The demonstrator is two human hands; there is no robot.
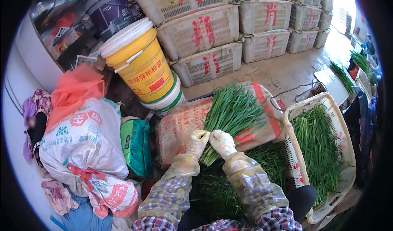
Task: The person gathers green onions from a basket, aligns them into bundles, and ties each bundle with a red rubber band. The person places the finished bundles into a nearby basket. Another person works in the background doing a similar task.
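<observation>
A bundle of long green leafy stalks, like garlic chives [235, 109], lies across a woven sack [181, 123] before me, its pale stem ends towards my body. My left hand [198, 140], in a pale glove, is at the left side of the stems with fingers curled, thumb and forefinger pinched near the bundle. My right hand [222, 142], gloved in white, closes on the stems from the right. The two hands almost touch. Whether a tie runs between them is too small to tell. Loose green leaves [215, 188] lie below, between my sleeved forearms.
A white plastic crate [290, 136] of greens [317, 151] stands at the right. Stuffed white sacks [83, 139] and a green bag [136, 148] are at the left. A yellow bucket [142, 68] and stacked crates [202, 31] stand beyond. More greens [342, 77] lie at the far right.
</observation>
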